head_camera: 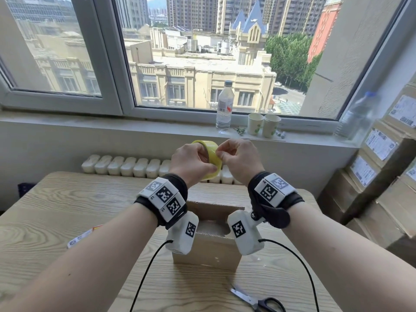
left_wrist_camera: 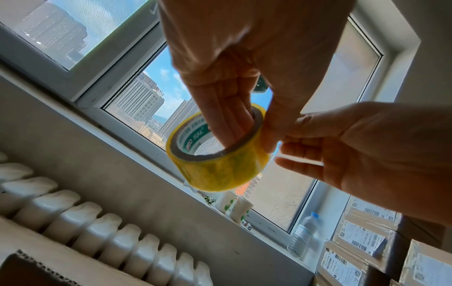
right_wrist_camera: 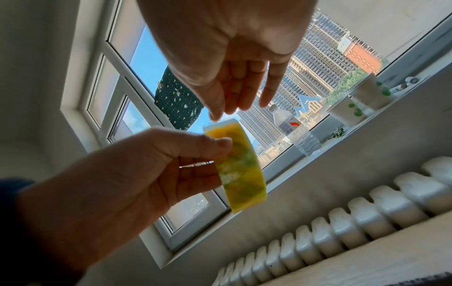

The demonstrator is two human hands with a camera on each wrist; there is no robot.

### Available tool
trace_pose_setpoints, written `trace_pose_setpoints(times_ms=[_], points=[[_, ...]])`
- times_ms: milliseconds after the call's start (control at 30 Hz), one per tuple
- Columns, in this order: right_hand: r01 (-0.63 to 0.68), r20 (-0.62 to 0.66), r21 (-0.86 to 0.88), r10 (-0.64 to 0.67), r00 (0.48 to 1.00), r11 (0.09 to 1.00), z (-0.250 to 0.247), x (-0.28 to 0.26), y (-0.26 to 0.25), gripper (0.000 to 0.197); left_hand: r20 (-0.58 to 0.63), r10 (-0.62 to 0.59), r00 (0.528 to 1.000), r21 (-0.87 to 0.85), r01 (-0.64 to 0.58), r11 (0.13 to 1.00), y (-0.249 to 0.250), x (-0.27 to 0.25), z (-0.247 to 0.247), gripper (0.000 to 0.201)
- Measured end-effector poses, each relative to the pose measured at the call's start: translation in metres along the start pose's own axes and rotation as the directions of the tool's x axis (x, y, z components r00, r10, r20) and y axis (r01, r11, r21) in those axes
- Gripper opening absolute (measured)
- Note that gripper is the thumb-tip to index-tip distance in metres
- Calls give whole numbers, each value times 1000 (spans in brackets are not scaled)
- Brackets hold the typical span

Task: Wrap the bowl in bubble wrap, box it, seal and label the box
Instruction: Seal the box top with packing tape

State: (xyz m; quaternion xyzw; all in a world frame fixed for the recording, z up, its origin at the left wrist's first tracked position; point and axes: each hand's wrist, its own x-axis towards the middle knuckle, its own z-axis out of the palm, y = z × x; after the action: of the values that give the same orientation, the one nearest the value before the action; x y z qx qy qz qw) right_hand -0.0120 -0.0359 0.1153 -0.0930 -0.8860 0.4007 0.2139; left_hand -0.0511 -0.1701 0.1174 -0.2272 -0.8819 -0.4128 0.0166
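Note:
I hold a yellow tape roll (head_camera: 209,158) up in front of the window sill, above the table. My left hand (head_camera: 198,163) grips it, fingers through the core (left_wrist_camera: 229,123) and thumb on the outer face. My right hand (head_camera: 222,154) pinches at the roll's (right_wrist_camera: 239,170) outer layer with thumb and forefinger; no loose tape end shows. The brown cardboard box (head_camera: 209,248) stands on the table below my wrists with its flaps up. My wrist cameras hide most of its inside, and I see no bowl or bubble wrap.
Black-handled scissors (head_camera: 258,300) lie near the table's front right edge. A printed label (head_camera: 83,236) lies at the left. A water bottle (head_camera: 224,106) and two paper cups (head_camera: 263,124) stand on the sill. Labelled cartons (head_camera: 382,176) are stacked at the right, and a radiator (head_camera: 126,165) runs behind the table.

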Motion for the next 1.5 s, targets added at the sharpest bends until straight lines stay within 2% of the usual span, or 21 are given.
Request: trace_pose_setpoints(times_ms=[233,467,600,700,833,1100,1267,1500], points=[[22,31,28,-23,999,999,-2,-1,3,11,31,-14,999,-17,15,1000,-4,4,2,20],[14,49,62,-17,999,998,-1,-2,4,9,127,-91,988,-169,111,979,-17,14,2,22],[-46,-2,214,48,999,976,-3,-1,0,8,150,-70,986,-206,101,973,-23,12,1,15],[-127,40,276,121,992,953,-9,0,-1,4,204,-38,978,-226,85,970,-24,11,-1,8],[-216,43,288,212,976,933,-10,3,5,14,235,-4,972,-202,53,978,-20,10,1,10],[-300,-19,324,323,946,897,1,1,12,18,225,-32,974,-7,35,999,-17,16,4,16],[-292,-19,330,315,949,898,1,-2,14,17,221,-55,974,71,40,997,-18,15,6,25],[-295,-29,335,323,946,895,3,-2,16,19,192,-52,980,214,9,977,-10,18,5,26]])
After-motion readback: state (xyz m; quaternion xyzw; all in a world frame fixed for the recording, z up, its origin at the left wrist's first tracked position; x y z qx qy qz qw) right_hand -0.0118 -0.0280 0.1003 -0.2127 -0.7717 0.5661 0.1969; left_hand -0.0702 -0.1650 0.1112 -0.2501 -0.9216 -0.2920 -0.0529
